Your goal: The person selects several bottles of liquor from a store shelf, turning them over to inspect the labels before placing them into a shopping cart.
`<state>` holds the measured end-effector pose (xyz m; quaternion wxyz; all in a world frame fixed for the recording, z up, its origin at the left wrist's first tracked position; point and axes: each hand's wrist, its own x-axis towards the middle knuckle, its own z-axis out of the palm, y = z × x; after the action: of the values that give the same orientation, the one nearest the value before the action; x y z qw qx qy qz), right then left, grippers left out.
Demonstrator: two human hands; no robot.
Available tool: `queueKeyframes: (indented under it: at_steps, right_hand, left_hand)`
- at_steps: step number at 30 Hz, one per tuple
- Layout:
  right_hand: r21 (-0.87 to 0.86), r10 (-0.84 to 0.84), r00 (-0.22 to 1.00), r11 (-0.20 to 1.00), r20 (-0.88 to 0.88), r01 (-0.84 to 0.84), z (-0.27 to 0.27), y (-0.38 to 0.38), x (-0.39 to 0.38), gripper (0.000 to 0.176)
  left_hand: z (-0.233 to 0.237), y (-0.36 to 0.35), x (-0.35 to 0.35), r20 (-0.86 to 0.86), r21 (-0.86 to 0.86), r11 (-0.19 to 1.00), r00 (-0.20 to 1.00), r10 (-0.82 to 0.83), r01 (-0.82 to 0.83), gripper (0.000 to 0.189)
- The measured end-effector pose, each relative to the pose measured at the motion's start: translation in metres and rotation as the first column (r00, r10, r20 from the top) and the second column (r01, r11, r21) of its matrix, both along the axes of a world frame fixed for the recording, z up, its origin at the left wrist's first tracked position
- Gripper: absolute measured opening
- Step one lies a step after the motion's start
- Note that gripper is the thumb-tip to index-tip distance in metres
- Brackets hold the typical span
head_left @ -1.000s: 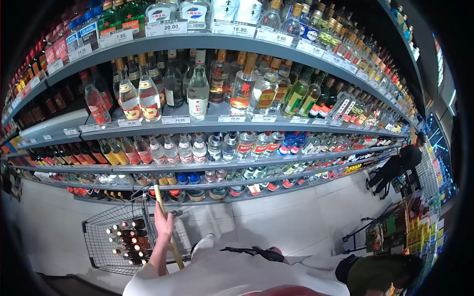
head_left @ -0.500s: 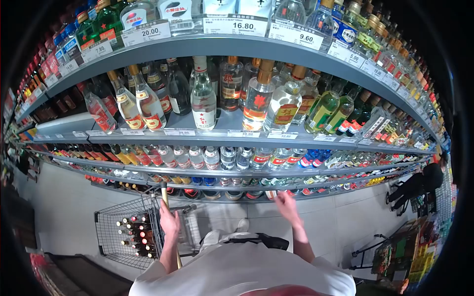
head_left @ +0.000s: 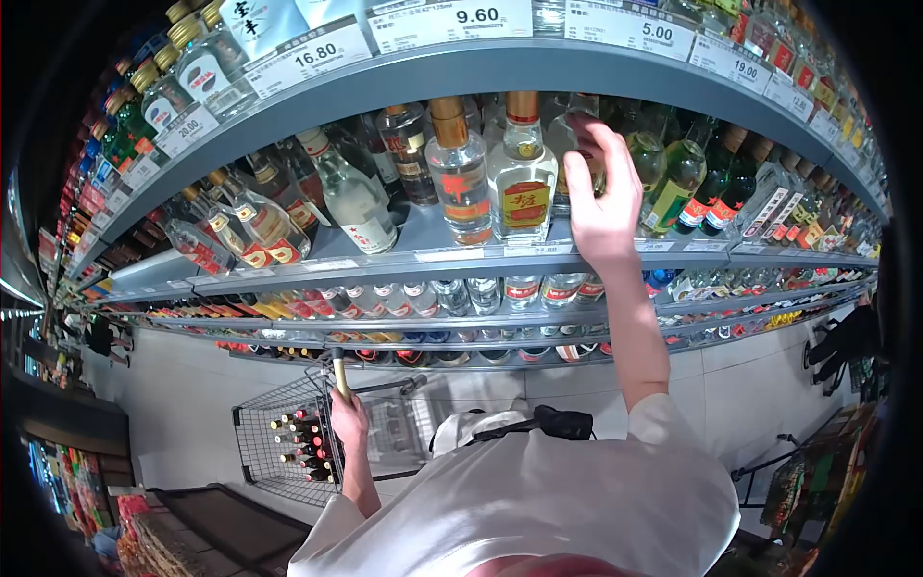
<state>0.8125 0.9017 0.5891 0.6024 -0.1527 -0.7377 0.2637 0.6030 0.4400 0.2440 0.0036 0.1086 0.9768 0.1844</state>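
My right hand (head_left: 603,197) is raised to the second shelf (head_left: 461,256) and wraps around a clear bottle (head_left: 580,130) that stands there, mostly hidden by my fingers. Just left of it stand a clear bottle with a yellow label (head_left: 524,181) and one with a red label (head_left: 460,183). Green bottles (head_left: 681,178) stand to its right. My left hand (head_left: 348,420) grips the wooden handle (head_left: 339,373) of a wire shopping cart (head_left: 264,423), down at the left. Several small bottles (head_left: 303,447) stand in the cart.
Long shelves of bottles run along the aisle, with price tags (head_left: 452,19) on their edges. A person in dark clothes (head_left: 848,337) bends at the far right. A rack of goods (head_left: 817,481) stands at the lower right, and tiled floor (head_left: 750,394) lies between.
My right hand has risen from waist height up to the second shelf and closed around a clear bottle. The view has moved closer to the shelves. My left hand stays on the cart handle.
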Motion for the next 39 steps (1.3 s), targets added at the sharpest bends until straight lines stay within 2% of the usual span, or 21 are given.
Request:
queueKeyframes:
  at_steps: [1, 2, 4, 5, 6, 8, 10, 13, 18, 21, 22, 24, 26, 29, 30, 32, 36, 38, 39]
  right_hand:
    - [0.019, -0.036, 0.998, 0.999, 0.042, 0.035, 0.002, 0.008, -0.007, 0.038]
    - [0.022, -0.074, 0.981, 0.997, 0.177, 0.071, 0.006, 0.009, -0.008, 0.038]
    - [0.079, -0.091, 0.977, 0.994, 0.195, 0.077, 0.008, 0.009, -0.015, 0.041]
    - [0.026, -0.040, 0.974, 0.999, 0.223, 0.035, 0.008, 0.007, -0.019, 0.047]
    - [0.043, -0.102, 0.948, 0.995, 0.303, 0.093, 0.004, 0.007, -0.023, 0.049]
    - [0.142, -0.165, 0.946, 0.981, 0.279, 0.129, -0.002, 0.003, -0.029, 0.050]
    - [0.114, -0.144, 0.941, 0.987, 0.305, 0.114, -0.005, 0.004, -0.030, 0.050]
    - [0.137, -0.076, 0.966, 0.990, 0.247, 0.043, -0.010, 0.004, -0.030, 0.053]
    - [0.162, -0.059, 0.986, 0.986, 0.157, 0.034, -0.016, 0.005, -0.035, 0.049]
    - [0.165, -0.032, 0.987, 0.986, 0.158, 0.005, -0.018, 0.004, -0.032, 0.050]
    - [0.156, -0.014, 0.982, 0.988, 0.190, -0.016, -0.018, 0.003, -0.029, 0.053]
    - [0.166, -0.011, 0.985, 0.986, 0.170, -0.017, -0.021, -0.004, -0.023, 0.057]
    - [0.181, -0.009, 0.989, 0.983, 0.150, -0.018, -0.030, -0.011, -0.015, 0.062]
    - [0.138, -0.048, 0.979, 0.990, 0.199, 0.021, -0.053, -0.014, -0.003, 0.074]
    - [0.040, 0.004, 0.976, 0.999, 0.218, -0.013, -0.056, -0.016, 0.000, 0.075]
    - [-0.009, -0.054, 0.946, 0.998, 0.319, 0.060, -0.057, -0.020, 0.001, 0.077]
    - [-0.109, -0.004, 0.959, 0.993, 0.282, 0.036, -0.053, -0.034, -0.002, 0.073]
    - [-0.215, -0.049, 0.952, 0.970, 0.301, 0.118, -0.056, -0.044, -0.009, 0.072]
    - [-0.190, 0.009, 0.974, 0.981, 0.227, 0.035, -0.067, -0.040, -0.011, 0.071]
  left_hand:
    - [-0.003, -0.001, 0.000, -0.051, 0.015, 1.000, 0.998, -0.024, 0.025, 0.029]
    - [-0.004, -0.001, 0.002, -0.111, 0.023, 0.998, 0.993, -0.049, 0.052, 0.027]
    - [-0.003, 0.000, 0.002, -0.120, -0.008, 0.997, 0.990, -0.080, 0.080, 0.025]
    - [-0.003, 0.001, 0.001, -0.107, -0.017, 0.998, 0.992, -0.069, 0.068, 0.025]
    - [-0.004, 0.000, 0.001, -0.113, -0.006, 0.996, 0.989, -0.095, 0.095, 0.029]
    - [-0.006, 0.000, 0.000, -0.112, -0.063, 0.996, 0.992, -0.067, 0.060, 0.033]
    - [-0.010, 0.000, -0.001, -0.113, -0.073, 0.995, 0.990, -0.079, 0.071, 0.038]
    - [-0.009, 0.002, -0.002, -0.095, -0.090, 0.995, 0.994, -0.046, 0.037, 0.038]
    - [-0.005, 0.004, 0.001, -0.103, -0.084, 0.995, 0.993, -0.061, 0.052, 0.037]
    - [-0.006, 0.004, 0.000, -0.085, -0.090, 0.996, 0.996, -0.029, 0.021, 0.049]
    - [-0.007, 0.003, 0.002, -0.082, -0.091, 0.996, 0.996, -0.021, 0.013, 0.049]
    - [-0.002, 0.005, 0.005, -0.142, -0.069, 0.996, 0.988, -0.060, 0.051, 0.037]
    - [0.001, 0.006, 0.005, -0.135, -0.064, 0.997, 0.989, -0.053, 0.045, 0.038]
    - [-0.004, 0.005, 0.003, -0.138, -0.059, 0.998, 0.990, -0.041, 0.033, 0.036]
    - [-0.003, 0.004, 0.003, -0.144, -0.057, 0.998, 0.988, -0.049, 0.041, 0.035]
    - [-0.003, 0.002, 0.002, -0.107, -0.045, 0.998, 0.993, -0.039, 0.034, 0.034]
    - [-0.008, -0.002, -0.001, -0.129, 0.048, 0.998, 0.991, -0.025, 0.031, 0.038]
    - [-0.004, -0.006, -0.002, -0.035, 0.075, 0.997, 0.999, 0.001, 0.002, 0.041]
    - [0.002, -0.006, 0.000, -0.009, 0.092, 0.995, 0.999, 0.045, -0.044, 0.038]
